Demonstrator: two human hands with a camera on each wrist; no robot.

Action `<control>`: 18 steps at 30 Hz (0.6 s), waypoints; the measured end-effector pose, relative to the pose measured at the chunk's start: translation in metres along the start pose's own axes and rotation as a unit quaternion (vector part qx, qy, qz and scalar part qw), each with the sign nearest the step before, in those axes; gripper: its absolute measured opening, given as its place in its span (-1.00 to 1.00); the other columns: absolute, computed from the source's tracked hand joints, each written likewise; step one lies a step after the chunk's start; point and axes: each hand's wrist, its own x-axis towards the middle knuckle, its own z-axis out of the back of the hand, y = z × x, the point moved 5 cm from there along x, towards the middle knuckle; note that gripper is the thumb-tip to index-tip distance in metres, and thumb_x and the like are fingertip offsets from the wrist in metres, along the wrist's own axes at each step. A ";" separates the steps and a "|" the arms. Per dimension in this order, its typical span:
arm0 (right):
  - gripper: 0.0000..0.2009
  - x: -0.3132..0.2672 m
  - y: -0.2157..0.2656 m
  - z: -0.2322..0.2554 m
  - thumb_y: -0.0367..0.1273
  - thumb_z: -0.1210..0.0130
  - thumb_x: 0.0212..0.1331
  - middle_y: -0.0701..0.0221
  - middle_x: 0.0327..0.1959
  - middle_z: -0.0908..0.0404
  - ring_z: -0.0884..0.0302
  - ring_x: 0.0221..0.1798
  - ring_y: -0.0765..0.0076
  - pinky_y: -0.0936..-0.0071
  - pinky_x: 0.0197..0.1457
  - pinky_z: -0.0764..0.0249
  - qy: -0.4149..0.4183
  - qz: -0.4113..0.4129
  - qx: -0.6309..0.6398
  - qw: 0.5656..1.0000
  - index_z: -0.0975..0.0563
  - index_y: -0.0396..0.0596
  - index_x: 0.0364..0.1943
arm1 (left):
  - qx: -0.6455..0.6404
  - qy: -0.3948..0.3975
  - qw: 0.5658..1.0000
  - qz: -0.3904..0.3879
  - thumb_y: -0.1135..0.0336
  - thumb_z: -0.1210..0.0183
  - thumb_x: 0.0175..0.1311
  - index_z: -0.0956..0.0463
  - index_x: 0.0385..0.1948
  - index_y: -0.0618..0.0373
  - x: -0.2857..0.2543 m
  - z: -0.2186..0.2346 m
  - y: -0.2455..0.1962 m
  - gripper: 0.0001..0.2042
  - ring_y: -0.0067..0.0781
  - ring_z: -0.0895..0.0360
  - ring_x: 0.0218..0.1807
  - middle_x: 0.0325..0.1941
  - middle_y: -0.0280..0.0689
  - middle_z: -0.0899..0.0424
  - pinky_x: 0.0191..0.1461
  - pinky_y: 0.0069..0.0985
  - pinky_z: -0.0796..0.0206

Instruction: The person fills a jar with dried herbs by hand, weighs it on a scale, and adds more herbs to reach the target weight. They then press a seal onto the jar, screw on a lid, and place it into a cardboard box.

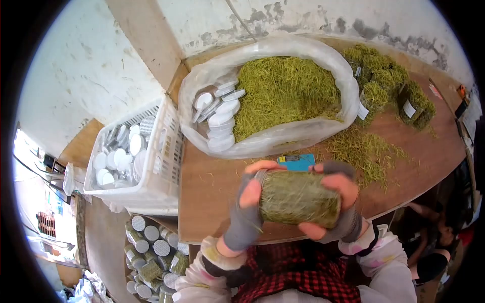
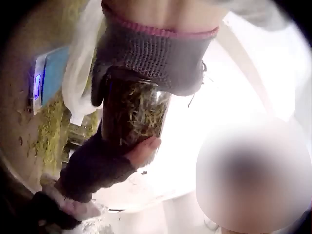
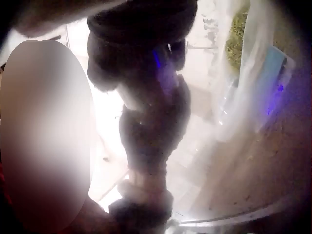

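A clear jar [image 1: 298,199] packed with dried green strands lies on its side in the air, over the front edge of the table. My left hand [image 1: 246,204], in a grey fingerless glove, grips its left end. Around the right end curl the fingers and thumb of my right hand [image 1: 344,202], gloved alike. In the left wrist view, strands show through the wall of the jar [image 2: 134,114] between both hands. Dark and blurred, the right wrist view shows little of the jar. Just beyond it on the table is a blue-topped scale [image 1: 298,162].
A plastic bag [image 1: 275,146] at the back holds loose dried strands [image 1: 288,93] and white lids [image 1: 221,118]. Filled jars [image 1: 411,106] stand at right near scattered strands [image 1: 371,156]. Left are a white crate [image 1: 169,151] of lids and, below, several lidded jars [image 1: 151,270].
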 end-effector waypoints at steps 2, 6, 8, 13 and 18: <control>-0.39 0.006 -0.012 0.007 -0.16 -0.36 0.25 0.25 0.24 -0.44 -0.47 0.26 0.23 0.21 0.37 -0.42 -0.053 -0.234 0.219 0.946 -0.35 -0.06 0.29 | 0.225 -0.001 0.949 -0.223 -0.07 -0.04 0.55 -0.26 0.38 0.22 -0.006 -0.008 -0.011 -0.40 -0.12 -0.40 0.34 0.34 -0.03 -0.40 0.46 -0.21 -0.21; -0.52 -0.011 -0.043 -0.007 -0.16 -0.12 0.51 0.32 0.24 -0.55 -0.59 0.25 0.30 0.28 0.33 -0.53 -0.104 -0.439 0.482 0.751 -0.34 -0.04 0.36 | 0.365 0.064 0.907 -0.202 -0.03 -0.06 0.55 -0.10 0.52 0.29 0.001 -0.007 -0.013 -0.29 -0.09 -0.27 0.46 0.43 0.00 -0.31 0.56 -0.21 -0.05; -0.49 -0.005 -0.034 -0.008 -0.13 -0.13 0.50 0.30 0.25 -0.55 -0.60 0.25 0.28 0.27 0.32 -0.56 -0.097 -0.459 0.476 0.744 -0.33 -0.06 0.37 | 0.270 0.015 0.946 -0.181 -0.17 -0.07 0.50 -0.06 0.55 0.23 0.006 -0.004 -0.005 -0.20 -0.09 -0.25 0.51 0.48 0.00 -0.30 0.60 -0.16 -0.01; -0.44 -0.006 -0.033 -0.001 -0.09 -0.06 0.55 0.25 0.26 -0.57 -0.62 0.27 0.20 0.21 0.30 -0.61 -0.078 -0.232 0.054 0.968 -0.27 -0.13 0.44 | 0.141 -0.110 0.980 -0.091 -0.23 -0.20 0.42 0.09 0.65 0.05 0.001 0.021 0.007 -0.06 -0.06 -0.15 0.62 0.62 -0.08 -0.13 0.61 -0.12 -0.08; -0.45 0.010 -0.013 -0.020 -0.12 0.08 0.63 0.21 0.29 -0.56 -0.59 0.31 0.18 0.17 0.30 -0.63 0.048 -0.193 0.052 0.979 -0.19 -0.12 0.52 | 0.202 -0.082 0.970 -0.108 0.29 -0.34 0.41 0.15 0.64 0.16 -0.013 0.015 0.022 -0.09 -0.10 -0.25 0.55 0.57 -0.04 -0.20 0.52 -0.14 -0.24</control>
